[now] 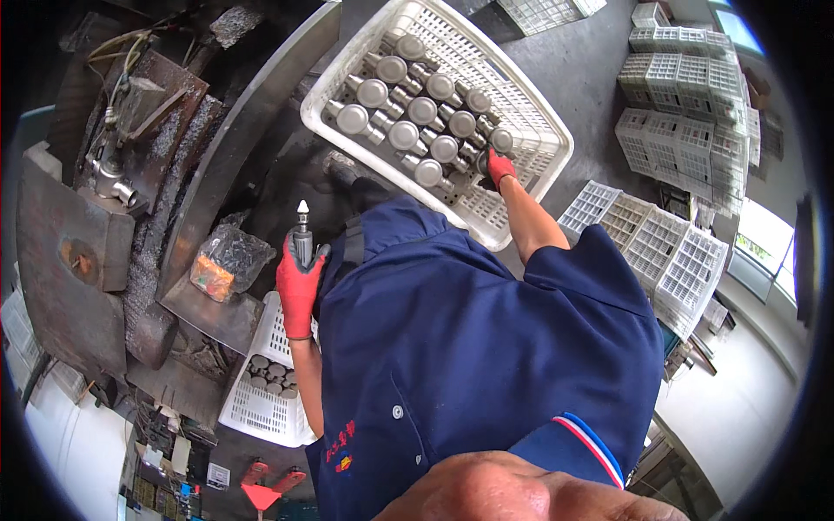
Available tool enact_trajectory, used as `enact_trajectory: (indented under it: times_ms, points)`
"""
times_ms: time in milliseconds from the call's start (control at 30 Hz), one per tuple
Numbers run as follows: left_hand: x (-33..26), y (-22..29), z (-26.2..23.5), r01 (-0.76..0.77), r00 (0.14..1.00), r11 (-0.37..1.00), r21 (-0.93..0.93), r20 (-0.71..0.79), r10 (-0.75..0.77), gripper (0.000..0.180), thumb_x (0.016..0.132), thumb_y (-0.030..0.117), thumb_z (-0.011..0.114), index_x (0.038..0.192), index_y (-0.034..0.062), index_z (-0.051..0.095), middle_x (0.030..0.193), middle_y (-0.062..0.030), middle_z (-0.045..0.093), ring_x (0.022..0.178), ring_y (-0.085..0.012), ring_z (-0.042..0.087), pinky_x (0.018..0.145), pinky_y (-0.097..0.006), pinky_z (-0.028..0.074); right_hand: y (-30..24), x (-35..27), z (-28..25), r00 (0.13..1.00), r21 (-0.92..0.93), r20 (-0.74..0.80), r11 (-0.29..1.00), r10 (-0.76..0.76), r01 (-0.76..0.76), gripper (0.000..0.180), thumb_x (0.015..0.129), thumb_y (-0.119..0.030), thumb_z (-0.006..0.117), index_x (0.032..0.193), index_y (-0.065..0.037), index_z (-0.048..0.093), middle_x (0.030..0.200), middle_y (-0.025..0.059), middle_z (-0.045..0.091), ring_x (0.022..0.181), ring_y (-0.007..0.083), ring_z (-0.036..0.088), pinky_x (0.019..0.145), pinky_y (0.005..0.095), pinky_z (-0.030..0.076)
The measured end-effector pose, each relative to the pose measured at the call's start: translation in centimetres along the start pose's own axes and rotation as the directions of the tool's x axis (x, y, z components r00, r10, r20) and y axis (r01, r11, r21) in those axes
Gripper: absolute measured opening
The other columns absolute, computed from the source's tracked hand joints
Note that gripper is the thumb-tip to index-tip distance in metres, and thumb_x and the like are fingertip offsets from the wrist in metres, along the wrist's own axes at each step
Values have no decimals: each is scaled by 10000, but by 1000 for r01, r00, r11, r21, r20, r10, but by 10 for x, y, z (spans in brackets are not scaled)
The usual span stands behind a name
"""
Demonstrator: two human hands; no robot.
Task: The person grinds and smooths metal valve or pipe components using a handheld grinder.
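My left hand (299, 285), in a red glove, grips a slim grey hand grinder (302, 234) upright, its cone-shaped tip pointing up. My right hand (499, 167), also red-gloved, reaches into a large white plastic basket (530, 108) and rests on one of the cylindrical metal parts (486, 161) at the near end of the rows. Several such parts (408, 108) with round flat caps lie in the basket in rows. Whether the fingers have closed around the part cannot be made out. My blue shirt hides the space below both arms.
A smaller white basket (252, 412) holding several metal parts sits at lower left. A clear plastic bag (228, 259) lies on a dark metal workbench (208, 174). Stacks of empty white baskets stand at right (686, 95) and at mid right (669, 256).
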State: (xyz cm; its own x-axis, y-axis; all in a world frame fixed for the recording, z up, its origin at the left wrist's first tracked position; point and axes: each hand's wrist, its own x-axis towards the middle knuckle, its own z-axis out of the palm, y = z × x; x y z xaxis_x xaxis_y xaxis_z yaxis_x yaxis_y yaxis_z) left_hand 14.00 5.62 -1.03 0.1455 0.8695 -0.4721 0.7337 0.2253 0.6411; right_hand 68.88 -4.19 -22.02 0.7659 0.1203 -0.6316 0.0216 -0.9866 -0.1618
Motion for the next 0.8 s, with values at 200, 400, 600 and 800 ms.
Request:
enact_trajectory:
  times_ms: [200,400,600,800]
  points:
    - [-21,1,-19,-15,991,998,-64,-131,7,749,769,285,816,1389,46,470,1174,-230,652,1084,-403,629,898,-452,496,3,-24,-29,870,-421,20,785,-492,453,637,993,-524,416,1102,60,649,1056,286,679,906,388,696,791,467,543]
    - [-68,-35,-31,-75,929,989,-124,-369,25,831,759,389,810,1398,-1,449,1232,-254,618,1117,-398,615,920,-448,507,-137,-226,13,606,521,244,630,-757,577,407,994,-365,561,1190,-16,638,892,123,701,699,175,689,641,293,551]
    - [-104,-25,-45,-107,901,979,-176,-434,21,925,766,389,795,1477,26,326,1171,-272,622,1062,-405,632,878,-466,521,-170,-443,103,-18,553,778,671,-628,495,410,1005,-308,560,1281,-7,590,1015,103,698,864,186,692,759,307,563]
    - [-167,-90,-30,-116,749,944,-309,-651,-121,819,791,356,779,1440,28,402,1184,-239,634,1043,-382,641,861,-442,528,-145,-531,165,-194,410,890,535,-414,739,386,1021,-342,524,1187,-17,650,989,50,692,872,127,658,755,282,527]
